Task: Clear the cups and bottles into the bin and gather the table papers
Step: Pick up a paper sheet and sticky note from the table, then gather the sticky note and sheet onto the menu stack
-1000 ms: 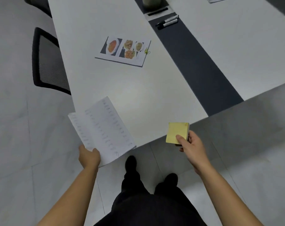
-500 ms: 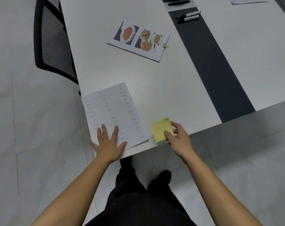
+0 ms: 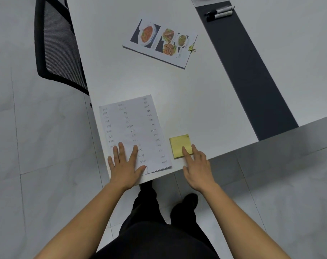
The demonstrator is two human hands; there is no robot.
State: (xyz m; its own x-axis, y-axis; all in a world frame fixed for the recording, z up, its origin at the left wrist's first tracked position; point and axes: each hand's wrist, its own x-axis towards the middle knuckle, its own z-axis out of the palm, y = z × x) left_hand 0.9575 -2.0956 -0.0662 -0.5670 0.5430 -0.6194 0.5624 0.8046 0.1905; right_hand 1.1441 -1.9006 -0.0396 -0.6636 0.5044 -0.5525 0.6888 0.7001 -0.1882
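Note:
A stapled sheet of handwritten word lists point(image 3: 132, 126) lies flat at the near corner of the white table point(image 3: 196, 101). My left hand point(image 3: 126, 165) rests flat on its near end, fingers spread. Just right of it sits a yellow sticky-note pad point(image 3: 179, 143). My right hand point(image 3: 198, 166) is open, with two fingertips touching the pad's near edge. Farther up the table lies a clipped paper with food photos point(image 3: 160, 42). No cups, bottles or bin are in view.
A black mesh office chair point(image 3: 58, 45) stands at the table's left side. A dark strip point(image 3: 245, 68) runs down the table's middle, with two markers point(image 3: 219, 13) at its far end. Grey tiled floor surrounds the table; my feet are below its near edge.
Both hands brought the handwritten sheet and the sticky pad down onto the table's near corner. My right hand has let go of the pad, and my left hand has flattened onto the sheet.

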